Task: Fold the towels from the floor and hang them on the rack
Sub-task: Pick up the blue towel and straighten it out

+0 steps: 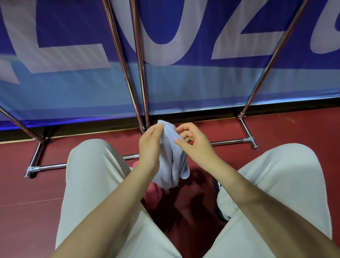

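Red floor [21, 205], limp lt-blue towel [171, 160]

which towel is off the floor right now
The pale blue towel, pinched at its top edge by the left hand and hanging between both hands. The pink towel lies on the floor below it.

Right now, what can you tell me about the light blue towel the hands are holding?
The light blue towel is small, soft-looking cloth, crumpled and not yet folded. It hangs in the air in loose vertical folds, above the red floor and between the person's knees. The left hand pinches its top corner between thumb and fingers. The right hand is at its right edge, fingers loosely curled; a firm grip cannot be told. Its bottom end dangles over a pink cloth.
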Tool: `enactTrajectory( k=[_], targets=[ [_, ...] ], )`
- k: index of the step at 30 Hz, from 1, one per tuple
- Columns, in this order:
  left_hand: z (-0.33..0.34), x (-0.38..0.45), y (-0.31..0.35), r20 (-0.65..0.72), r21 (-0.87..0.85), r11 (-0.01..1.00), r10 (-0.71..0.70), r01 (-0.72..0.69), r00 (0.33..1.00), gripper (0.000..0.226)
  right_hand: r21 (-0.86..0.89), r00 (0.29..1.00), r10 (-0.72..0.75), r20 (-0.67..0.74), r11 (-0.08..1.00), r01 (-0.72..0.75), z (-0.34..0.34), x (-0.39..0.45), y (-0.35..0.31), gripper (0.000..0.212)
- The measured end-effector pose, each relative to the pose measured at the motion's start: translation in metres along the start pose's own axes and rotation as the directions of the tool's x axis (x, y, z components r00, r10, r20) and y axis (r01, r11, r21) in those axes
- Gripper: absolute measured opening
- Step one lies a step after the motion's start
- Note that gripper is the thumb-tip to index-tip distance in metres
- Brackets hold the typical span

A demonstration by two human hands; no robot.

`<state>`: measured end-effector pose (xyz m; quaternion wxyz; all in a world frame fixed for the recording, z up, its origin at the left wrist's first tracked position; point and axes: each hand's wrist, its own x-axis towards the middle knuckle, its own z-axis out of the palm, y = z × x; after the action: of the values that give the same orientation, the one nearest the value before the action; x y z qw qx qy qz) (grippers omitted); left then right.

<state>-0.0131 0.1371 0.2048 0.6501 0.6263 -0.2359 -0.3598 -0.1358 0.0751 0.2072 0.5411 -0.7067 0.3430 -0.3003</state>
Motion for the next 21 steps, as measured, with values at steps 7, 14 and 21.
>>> enactTrajectory(
  k=[7,14,21],
  targets=[
    [-0.034,0.008,0.003,-0.008,-0.058,0.998,0.025,-0.026,1.0,0.025,-0.081,0.996,0.07,0.063,0.995,-0.065,-0.004,-0.006,0.02,0.013],
    [-0.07,0.012,0.006,-0.101,0.047,0.996,0.079,-0.074,0.992,0.021,-0.155,0.976,0.167,0.138,0.977,-0.145,-0.01,-0.021,0.048,0.006],
    [-0.086,0.005,0.019,-0.181,0.158,0.966,0.23,-0.203,0.956,0.022,-0.15,0.966,0.195,0.171,0.974,-0.17,-0.009,-0.032,0.051,0.006]
  ],
)
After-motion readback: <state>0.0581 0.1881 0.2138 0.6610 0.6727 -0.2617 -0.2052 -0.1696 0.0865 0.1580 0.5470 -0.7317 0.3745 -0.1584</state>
